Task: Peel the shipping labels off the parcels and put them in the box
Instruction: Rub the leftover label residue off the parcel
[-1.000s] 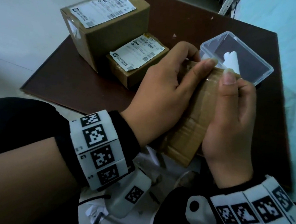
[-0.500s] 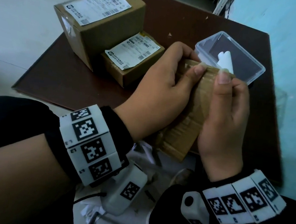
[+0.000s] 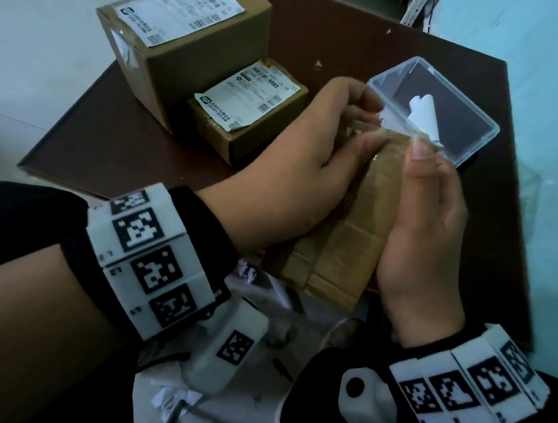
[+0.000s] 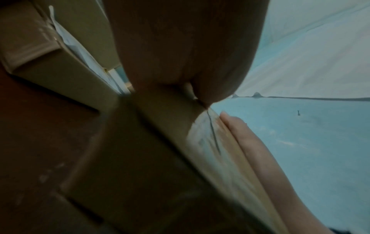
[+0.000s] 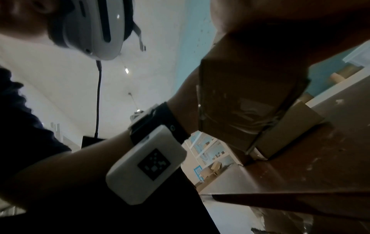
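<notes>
I hold a taped brown parcel [image 3: 346, 249] tilted over the table's near edge, between both hands. My left hand [image 3: 358, 126] grips its top left edge, fingers curled over the far side and thumb on the near face. My right hand [image 3: 422, 147] pinches the top right corner, thumb up on the near face. In the left wrist view the white shipping label [image 4: 206, 139] lies on the parcel's far face, with my right fingers [image 4: 242, 136] along it. The clear plastic box [image 3: 477, 142] stands just behind, with a rolled white label [image 3: 422, 112] inside.
Two more parcels stand at the back left of the dark brown table [image 3: 122, 146]: a large one [image 3: 196, 65] and a small one [image 3: 250, 139], each with a label on top. A pale blue wall runs along the right. White paper scraps [image 3: 251, 398] lie below my wrists.
My left thumb has drawn back from the parcel's top edge towards the left. The parcel's top has dropped slightly in front of the plastic box. My right thumb stays at the top corner.
</notes>
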The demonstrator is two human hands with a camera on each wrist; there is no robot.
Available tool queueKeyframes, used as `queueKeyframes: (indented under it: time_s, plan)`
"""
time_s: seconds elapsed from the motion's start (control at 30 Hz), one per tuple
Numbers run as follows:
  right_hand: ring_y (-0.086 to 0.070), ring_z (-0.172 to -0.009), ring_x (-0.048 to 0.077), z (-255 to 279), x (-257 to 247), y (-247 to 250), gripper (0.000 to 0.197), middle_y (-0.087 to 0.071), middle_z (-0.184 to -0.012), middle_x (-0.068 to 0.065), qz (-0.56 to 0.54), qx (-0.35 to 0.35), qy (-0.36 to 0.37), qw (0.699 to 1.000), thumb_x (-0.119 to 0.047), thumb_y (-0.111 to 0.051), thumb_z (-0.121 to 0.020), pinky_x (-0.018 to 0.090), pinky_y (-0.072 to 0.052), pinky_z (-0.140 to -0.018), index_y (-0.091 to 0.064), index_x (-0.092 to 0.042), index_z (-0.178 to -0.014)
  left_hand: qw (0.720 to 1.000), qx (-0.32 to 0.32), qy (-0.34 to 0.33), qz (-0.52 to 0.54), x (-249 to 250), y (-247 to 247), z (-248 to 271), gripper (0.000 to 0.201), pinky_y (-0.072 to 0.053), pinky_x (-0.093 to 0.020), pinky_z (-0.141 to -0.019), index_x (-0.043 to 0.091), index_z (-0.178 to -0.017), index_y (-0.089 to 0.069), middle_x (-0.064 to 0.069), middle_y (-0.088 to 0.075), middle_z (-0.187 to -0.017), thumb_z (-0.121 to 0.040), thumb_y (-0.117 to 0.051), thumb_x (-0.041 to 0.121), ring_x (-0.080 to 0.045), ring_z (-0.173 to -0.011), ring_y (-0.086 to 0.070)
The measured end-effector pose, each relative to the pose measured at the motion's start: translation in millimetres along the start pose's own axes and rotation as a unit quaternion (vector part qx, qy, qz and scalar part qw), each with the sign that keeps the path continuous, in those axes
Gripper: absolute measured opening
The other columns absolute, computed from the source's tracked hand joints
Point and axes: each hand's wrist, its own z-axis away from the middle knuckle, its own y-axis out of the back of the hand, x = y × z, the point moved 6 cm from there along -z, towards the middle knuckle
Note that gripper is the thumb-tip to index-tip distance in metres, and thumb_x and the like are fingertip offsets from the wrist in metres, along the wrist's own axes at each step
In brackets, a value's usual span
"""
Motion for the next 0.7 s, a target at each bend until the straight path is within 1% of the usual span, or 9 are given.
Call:
queueKeyframes:
  time_s: [0.07,0.1,0.17,0.23,0.37,0.43,0.5,0.6,0.7]
  plan:
    - [-0.072,-0.104,0.032,0.7,-3.3,1.9,0.043,-0.072,-0.107,0.015,-0.005,-0.001,0.009,1.0,-0.055,-0.053,-0.103,0.057,-0.059,-0.097,-0.065,-0.016,-0.116,0.998,-0.035,0.021,0.042,-2.7,-0.2,1.1,0.046,-0.053,-0.026,-0.103,0.011,-0.146,-0.042,-0.004,-0.062,-0.13,-0.104,-0.058,0.02,-0.006,-0.121,-0.062]
    - [-0.072,-0.103,0.034,1.9,-5.0,1.3,0.039,-0.072,-0.105,0.016,-0.005,-0.002,0.015,1.0,-0.053,-0.053,-0.104,0.057,-0.06,-0.096,-0.065,-0.017,-0.115,0.998,-0.035,0.027,0.054,-2.8,-0.2,3.7,0.045,-0.054,-0.027,-0.102,0.012,-0.146,-0.043,-0.003,-0.064,-0.129,-0.105,-0.059,0.019,-0.006,-0.12,-0.063]
    - [-0.071,-0.095,0.031,5.8,-8.2,-2.7,0.03,-0.069,-0.097,0.012,-0.004,-0.01,0.027,1.0,-0.047,-0.051,-0.107,0.05,-0.061,-0.087,-0.063,-0.02,-0.112,0.999,-0.003,0.021,0.042,-1.4,2.4,8.9,0.026,-0.053,-0.019,-0.089,0.013,-0.131,-0.055,0.003,-0.067,-0.111,-0.106,-0.058,0.02,0.0,-0.102,-0.064]
    - [-0.066,-0.088,0.018,9.5,-11.0,-7.6,0.023,-0.065,-0.093,0.0,0.019,-0.019,0.06,0.998,-0.044,-0.048,-0.109,0.039,-0.056,-0.08,-0.059,-0.025,-0.111,0.999,0.035,0.008,-0.008,-0.8,6.0,12.3,0.011,-0.043,-0.011,-0.078,0.016,-0.115,-0.057,0.013,-0.06,-0.094,-0.107,-0.056,0.023,0.008,-0.086,-0.056]
    - [-0.064,-0.088,0.017,11.2,-12.6,-13.3,0.021,-0.062,-0.096,-0.003,0.05,-0.055,0.095,0.993,-0.039,-0.042,-0.112,0.037,-0.054,-0.079,-0.058,-0.026,-0.113,0.996,0.069,0.012,-0.057,4.0,10.2,10.3,0.018,-0.04,-0.01,-0.067,0.016,-0.106,-0.056,0.013,-0.055,-0.084,-0.108,-0.055,0.034,0.006,-0.077,-0.053]
    - [-0.064,-0.087,0.019,10.6,-14.9,-13.5,0.021,-0.062,-0.095,-0.002,0.05,-0.066,0.093,0.992,-0.036,-0.041,-0.113,0.039,-0.056,-0.078,-0.059,-0.026,-0.112,0.994,0.088,0.017,-0.059,5.5,10.0,9.6,0.022,-0.041,-0.011,-0.064,0.017,-0.103,-0.056,0.012,-0.054,-0.08,-0.107,-0.056,0.039,0.005,-0.073,-0.054]
    - [-0.064,-0.085,0.015,9.7,-14.2,-11.2,0.019,-0.063,-0.091,-0.006,0.035,-0.062,0.073,0.995,-0.038,-0.043,-0.111,0.033,-0.056,-0.077,-0.06,-0.029,-0.108,0.994,0.098,0.019,-0.051,4.4,8.5,9.8,0.022,-0.04,-0.01,-0.064,0.017,-0.102,-0.057,0.013,-0.054,-0.077,-0.106,-0.058,0.038,0.006,-0.072,-0.054]
    - [-0.063,-0.081,0.012,5.1,-10.4,-4.3,0.022,-0.065,-0.087,-0.006,0.004,-0.036,0.038,0.999,-0.041,-0.046,-0.109,0.029,-0.055,-0.074,-0.062,-0.027,-0.102,0.998,0.053,0.016,-0.012,1.8,1.8,8.5,0.017,-0.047,-0.013,-0.074,0.01,-0.118,-0.057,0.008,-0.064,-0.094,-0.111,-0.049,0.024,0.003,-0.085,-0.06]
    - [-0.062,-0.081,0.026,1.2,-10.6,-0.9,0.027,-0.063,-0.088,0.013,-0.014,-0.033,0.026,0.999,-0.043,-0.045,-0.108,0.04,-0.055,-0.078,-0.062,-0.024,-0.098,0.998,0.021,0.034,0.04,-2.2,0.3,8.0,0.024,-0.051,-0.014,-0.086,0.009,-0.133,-0.055,0.0,-0.069,-0.115,-0.112,-0.044,0.014,0.001,-0.1,-0.063]
